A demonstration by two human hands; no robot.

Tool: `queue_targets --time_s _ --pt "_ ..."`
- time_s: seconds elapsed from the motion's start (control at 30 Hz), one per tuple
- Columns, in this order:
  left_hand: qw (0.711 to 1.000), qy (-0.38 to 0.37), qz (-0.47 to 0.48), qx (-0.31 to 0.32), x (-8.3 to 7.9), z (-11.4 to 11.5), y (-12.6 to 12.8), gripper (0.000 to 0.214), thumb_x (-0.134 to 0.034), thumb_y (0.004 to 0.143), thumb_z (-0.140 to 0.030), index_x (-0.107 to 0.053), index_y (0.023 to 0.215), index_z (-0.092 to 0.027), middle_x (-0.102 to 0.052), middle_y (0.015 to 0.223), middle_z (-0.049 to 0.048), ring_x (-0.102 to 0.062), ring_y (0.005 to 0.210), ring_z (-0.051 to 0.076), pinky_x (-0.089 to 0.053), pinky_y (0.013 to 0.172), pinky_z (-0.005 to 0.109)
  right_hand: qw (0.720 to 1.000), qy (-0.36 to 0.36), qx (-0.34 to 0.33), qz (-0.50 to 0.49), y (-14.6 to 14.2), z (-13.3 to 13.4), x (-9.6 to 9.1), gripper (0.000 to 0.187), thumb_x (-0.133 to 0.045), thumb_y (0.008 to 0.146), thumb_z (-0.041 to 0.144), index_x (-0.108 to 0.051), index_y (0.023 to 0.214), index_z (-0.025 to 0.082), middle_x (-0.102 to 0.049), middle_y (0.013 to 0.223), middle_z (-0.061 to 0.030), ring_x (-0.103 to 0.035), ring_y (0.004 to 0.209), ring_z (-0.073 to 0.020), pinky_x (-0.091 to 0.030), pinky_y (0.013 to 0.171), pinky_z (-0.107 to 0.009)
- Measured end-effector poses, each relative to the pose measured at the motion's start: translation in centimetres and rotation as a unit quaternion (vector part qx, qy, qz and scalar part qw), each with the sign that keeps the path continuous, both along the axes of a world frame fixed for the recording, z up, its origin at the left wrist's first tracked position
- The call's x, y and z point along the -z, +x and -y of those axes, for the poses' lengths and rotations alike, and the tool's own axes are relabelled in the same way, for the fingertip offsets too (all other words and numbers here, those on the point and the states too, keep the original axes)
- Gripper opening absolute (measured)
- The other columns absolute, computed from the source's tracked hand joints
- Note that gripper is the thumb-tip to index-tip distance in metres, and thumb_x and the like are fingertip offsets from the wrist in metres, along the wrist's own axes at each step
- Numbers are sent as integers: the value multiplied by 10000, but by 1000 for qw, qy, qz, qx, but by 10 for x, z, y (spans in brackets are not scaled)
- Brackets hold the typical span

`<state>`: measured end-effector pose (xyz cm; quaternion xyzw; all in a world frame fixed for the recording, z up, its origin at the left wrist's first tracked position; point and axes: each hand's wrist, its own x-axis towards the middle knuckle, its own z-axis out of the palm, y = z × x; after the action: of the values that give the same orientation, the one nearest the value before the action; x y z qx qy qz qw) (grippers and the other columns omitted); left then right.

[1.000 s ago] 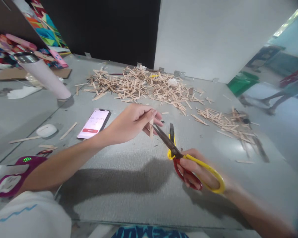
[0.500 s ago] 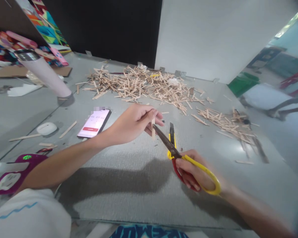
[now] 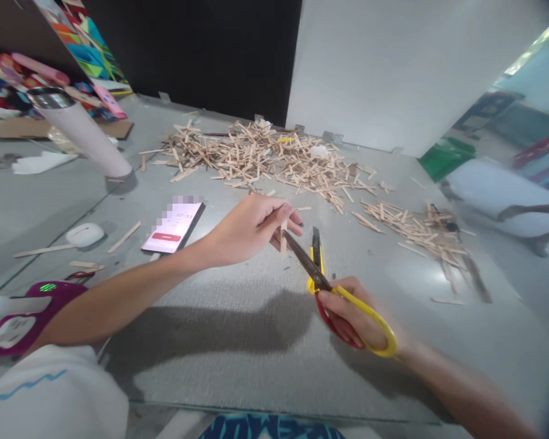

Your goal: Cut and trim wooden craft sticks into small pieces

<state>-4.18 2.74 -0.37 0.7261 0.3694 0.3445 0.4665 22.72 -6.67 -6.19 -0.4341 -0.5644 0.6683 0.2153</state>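
Between its thumb and fingers, my left hand (image 3: 265, 222) pinches a short flat wooden stick (image 3: 283, 239), held upright above the table. My right hand (image 3: 352, 308) grips scissors (image 3: 318, 277) with one yellow and one red handle. Their dark blades point up and left, with the tips at the stick's right edge; whether they touch it I cannot tell. On the table just behind the scissors lies a yellow box cutter (image 3: 317, 247), partly hidden by them. A large pile of wooden stick pieces (image 3: 256, 155) spreads beyond my hands.
A smaller heap of sticks (image 3: 407, 225) lies to the right. On the left are a phone (image 3: 174, 227), a white computer mouse (image 3: 85, 235), loose sticks and a pale tumbler (image 3: 82, 134). A black and white panel (image 3: 357, 67) stands at the back. Someone's arm shows at far right.
Both hands keep nearly the same pose, and the blade tips stay by the stick. The right hand and scissor handles have shifted slightly left. At far right, the other person's arm has moved.
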Motion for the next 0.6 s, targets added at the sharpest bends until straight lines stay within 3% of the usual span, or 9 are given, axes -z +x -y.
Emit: queue_targets --time_s 0.13,0.23,0.3,0.37,0.47,0.6 --pt "991 115 -66 14 -2 0 -2 380 -447 1187 -353 -736 1051 -148 -868 1044 104 -764 652 128 -592 648 242 998 -52 -17 -38 1 -3 -6 765 -597 1083 633 -464 450 225 -388 320 44 -352 265 -76 -282 311 -203" --pt "978 180 -106 14 -4 1 -3 337 -469 1164 -294 -766 1073 -164 -872 1044 85 -777 733 144 -583 712 250 991 -108 -13 -75 -2 -5 -12 750 -635 1017 685 -434 448 241 -345 287 60 -297 236 -68 -287 301 -198" --pt "982 157 -101 14 -5 0 -3 335 -477 1162 -310 -770 1087 -166 -873 1052 88 -777 731 144 -590 717 252 987 -136 0 -91 -4 -6 -13 700 -649 976 724 -456 502 246 -335 283 81 -263 225 -65 -307 302 -198" --pt "994 86 -70 17 -5 -2 -4 371 -470 1175 -380 -758 1089 -163 -871 1072 105 -775 683 139 -603 680 251 987 -138 -1 -79 -4 -7 -13 663 -641 970 746 -505 562 241 -363 291 81 -288 227 -77 -320 303 -203" --pt "999 -19 -14 23 -4 -7 -5 411 -495 1168 -481 -733 1082 -158 -868 1064 130 -788 637 149 -624 627 253 993 -99 -18 -65 -4 -8 -10 663 -634 975 783 -549 622 228 -420 322 68 -358 258 -90 -362 331 -211" --pt "998 -61 1 20 -4 -9 -5 398 -539 1153 -494 -721 1074 -149 -866 1061 143 -800 630 161 -643 621 261 994 -65 -32 -87 -3 -9 -7 673 -615 999 793 -551 646 224 -453 355 66 -386 295 -85 -425 392 -214"
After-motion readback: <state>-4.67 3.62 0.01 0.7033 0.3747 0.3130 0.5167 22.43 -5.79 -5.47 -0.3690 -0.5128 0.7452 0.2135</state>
